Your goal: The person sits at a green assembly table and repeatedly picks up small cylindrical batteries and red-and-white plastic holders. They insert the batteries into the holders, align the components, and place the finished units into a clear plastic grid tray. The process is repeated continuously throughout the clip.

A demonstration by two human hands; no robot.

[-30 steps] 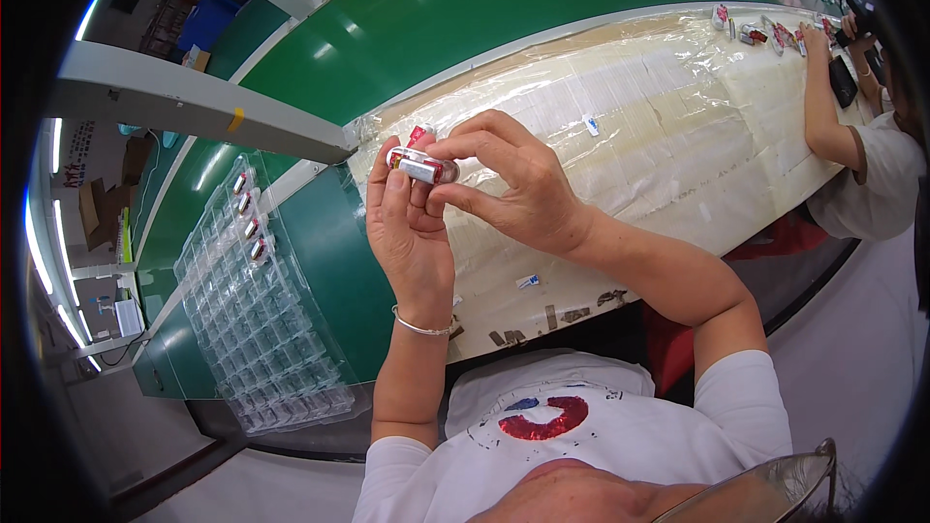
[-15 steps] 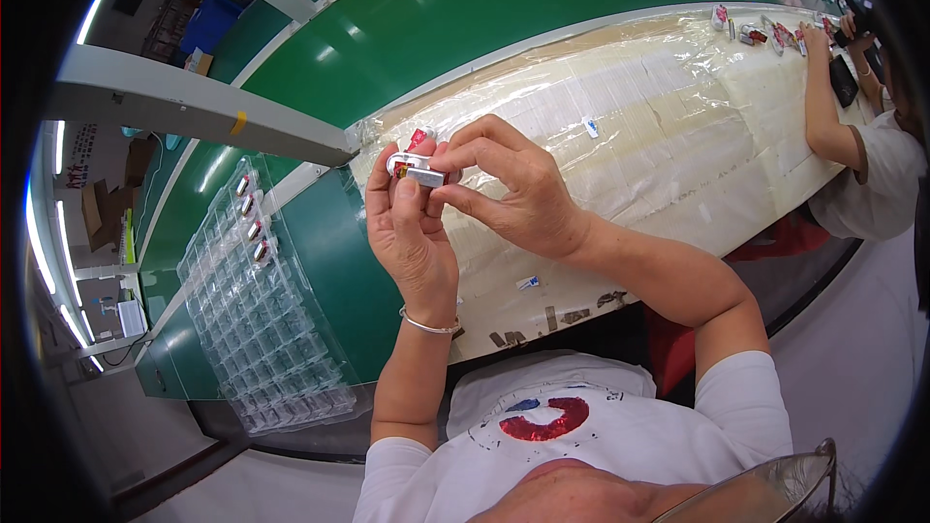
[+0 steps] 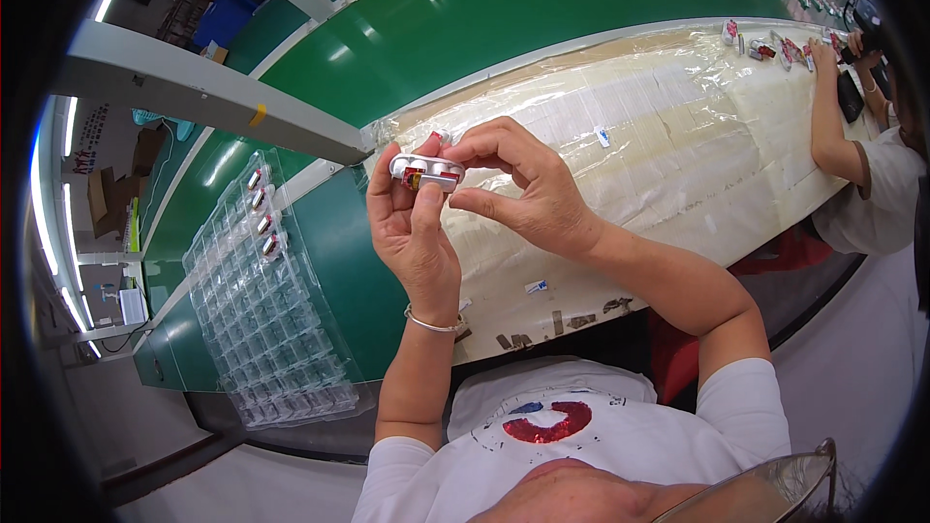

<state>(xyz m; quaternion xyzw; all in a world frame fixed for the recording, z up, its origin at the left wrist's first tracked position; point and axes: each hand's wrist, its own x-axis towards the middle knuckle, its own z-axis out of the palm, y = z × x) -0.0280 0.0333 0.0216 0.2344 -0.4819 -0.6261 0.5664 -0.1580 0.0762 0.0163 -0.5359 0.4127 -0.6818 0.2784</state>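
At the cream-covered counter's (image 3: 504, 281) left end, the left hand (image 3: 415, 237) grips a white-and-red oval plastic piece (image 3: 431, 172); the right hand's (image 3: 538, 196) hold is unclear.

A smooth, plastic-looking finish is shown by the small white-and-red, round-ended object (image 3: 426, 173), and there, on the large clear moulded plastic tray (image 3: 257, 300), glints are scattered over every thin, ridged pocket! Bright streaks are thrown back by the long glossy green work surface (image 3: 513, 2). The flat cream paper-like covering (image 3: 620, 199) is seen as matt, though partly overlaid by crinkled, shiny transparent plastic film (image 3: 678, 68). A polished metallic gleam is given by the slim silver-coloured bracelet (image 3: 431, 326); soft, matt cloth is seen in the white printed T-shirt (image 3: 620, 436).
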